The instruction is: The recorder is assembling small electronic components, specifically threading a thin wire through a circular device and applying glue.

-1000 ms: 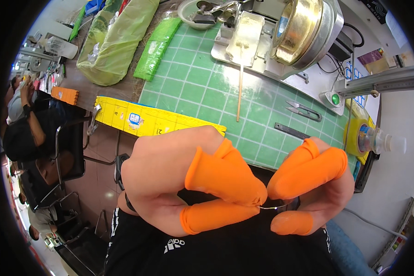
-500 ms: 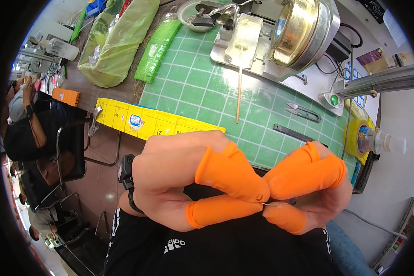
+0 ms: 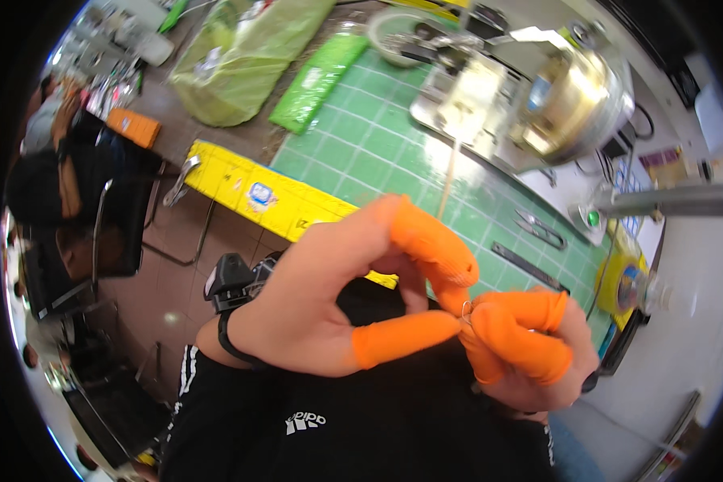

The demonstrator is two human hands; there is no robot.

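Observation:
A thin, pale curved wire (image 3: 467, 312) shows between my two hands, in front of my chest and near the mat's front edge. Orange finger covers sleeve the fingertips of both hands. My left hand (image 3: 321, 277) pinches at the wire with its thumb and a finger, while another finger arches above. On the other side, my right hand (image 3: 534, 341) has its fingers curled and pressed together on the wire. The fingertips of both hands meet there, and they hide the wire's ends.
Behind my hands lies a green gridded mat (image 3: 381, 120) with a wooden stick (image 3: 450, 181), thread snips (image 3: 541, 229) and dark tweezers (image 3: 526, 265). A yellow ruler strip (image 3: 257, 193) edges the table. A brass-coloured drum machine (image 3: 566, 108) stands back right. People sit far left.
My left hand has opened wider, its upper finger raised from the thumb. The right hand has turned and curled in. The wire now appears as a small loop, and the view has shifted.

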